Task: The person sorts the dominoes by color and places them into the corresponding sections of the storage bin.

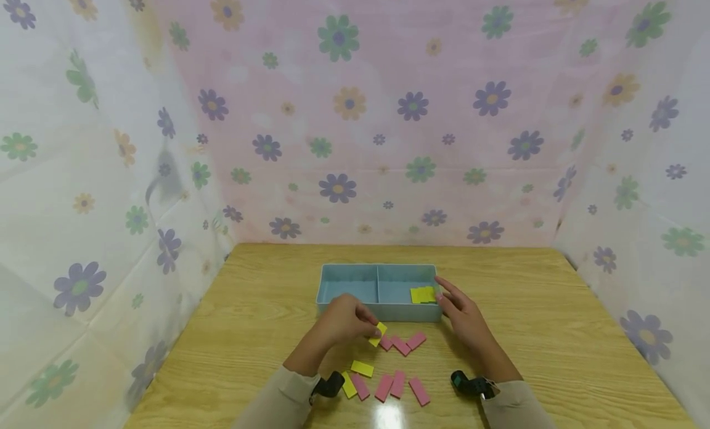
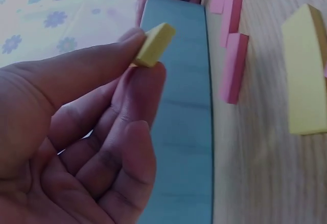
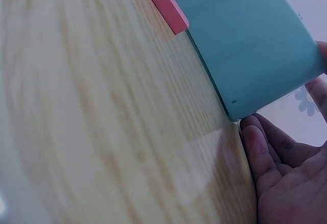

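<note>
My left hand (image 1: pixel 346 321) pinches a small yellow block (image 1: pixel 379 333) between thumb and fingers, just in front of the blue two-compartment tray (image 1: pixel 377 312); the left wrist view shows the yellow block (image 2: pixel 155 44) at my fingertips beside the tray's wall (image 2: pixel 179 106). My right hand (image 1: pixel 463 312) rests with straight fingers against the tray's right front corner (image 3: pixel 240 55), holding nothing. Several yellow blocks (image 1: pixel 423 294) lie in the tray's right compartment. The left compartment looks bare.
Pink blocks (image 1: pixel 402 344) lie just in front of the tray, with more pink blocks (image 1: pixel 396 386) and two yellow ones (image 1: pixel 362 368) nearer me on the wooden table (image 1: pixel 266 293). Flowered cloth walls close in the back and both sides.
</note>
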`<act>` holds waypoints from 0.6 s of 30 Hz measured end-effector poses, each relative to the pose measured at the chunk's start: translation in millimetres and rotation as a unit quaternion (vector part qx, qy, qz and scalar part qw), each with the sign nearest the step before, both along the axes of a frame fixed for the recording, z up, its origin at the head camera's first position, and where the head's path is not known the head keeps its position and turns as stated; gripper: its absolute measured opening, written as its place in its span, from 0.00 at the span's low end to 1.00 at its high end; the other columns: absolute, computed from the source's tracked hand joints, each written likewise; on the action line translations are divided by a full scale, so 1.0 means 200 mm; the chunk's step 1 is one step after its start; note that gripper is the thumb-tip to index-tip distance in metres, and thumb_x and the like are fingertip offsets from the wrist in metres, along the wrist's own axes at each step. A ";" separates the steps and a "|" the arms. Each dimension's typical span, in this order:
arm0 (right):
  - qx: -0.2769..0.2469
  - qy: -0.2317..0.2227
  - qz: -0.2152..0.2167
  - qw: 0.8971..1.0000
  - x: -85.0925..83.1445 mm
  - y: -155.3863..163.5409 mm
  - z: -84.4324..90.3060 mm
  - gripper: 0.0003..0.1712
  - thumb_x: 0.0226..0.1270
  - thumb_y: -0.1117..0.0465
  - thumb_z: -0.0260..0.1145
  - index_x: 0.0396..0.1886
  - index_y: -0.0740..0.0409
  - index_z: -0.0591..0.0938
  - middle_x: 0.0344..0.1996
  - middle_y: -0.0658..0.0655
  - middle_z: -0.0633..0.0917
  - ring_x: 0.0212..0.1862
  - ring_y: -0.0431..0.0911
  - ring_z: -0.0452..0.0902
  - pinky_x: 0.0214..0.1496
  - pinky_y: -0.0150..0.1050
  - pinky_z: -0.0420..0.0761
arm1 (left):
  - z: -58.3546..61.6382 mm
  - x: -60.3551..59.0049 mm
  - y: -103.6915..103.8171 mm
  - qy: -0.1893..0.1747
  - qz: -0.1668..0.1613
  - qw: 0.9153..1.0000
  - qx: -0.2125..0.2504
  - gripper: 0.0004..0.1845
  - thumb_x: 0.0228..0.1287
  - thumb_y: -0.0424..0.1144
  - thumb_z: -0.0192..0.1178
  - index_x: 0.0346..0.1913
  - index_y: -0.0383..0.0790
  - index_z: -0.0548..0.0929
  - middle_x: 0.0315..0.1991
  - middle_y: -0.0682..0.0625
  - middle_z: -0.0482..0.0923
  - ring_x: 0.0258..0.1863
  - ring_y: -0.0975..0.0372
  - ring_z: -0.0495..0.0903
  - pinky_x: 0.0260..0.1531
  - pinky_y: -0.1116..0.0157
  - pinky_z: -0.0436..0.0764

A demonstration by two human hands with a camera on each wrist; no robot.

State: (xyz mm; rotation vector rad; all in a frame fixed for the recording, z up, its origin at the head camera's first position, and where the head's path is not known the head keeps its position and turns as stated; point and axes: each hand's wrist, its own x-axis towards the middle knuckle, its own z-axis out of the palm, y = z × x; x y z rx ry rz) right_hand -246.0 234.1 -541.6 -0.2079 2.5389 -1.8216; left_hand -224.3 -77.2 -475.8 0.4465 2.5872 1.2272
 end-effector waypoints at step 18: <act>0.002 0.000 0.001 1.000 0.01 0.00 0.00 0.31 0.83 0.43 0.54 0.81 0.37 0.64 0.74 0.68 0.71 0.74 0.62 0.69 0.71 0.60 0.74 | 0.14 -0.10 0.08 -0.058 0.020 0.993 0.096 0.07 0.59 0.44 0.78 0.35 0.46 0.93 0.31 0.53 0.90 0.32 0.60 0.90 0.37 0.58 0.90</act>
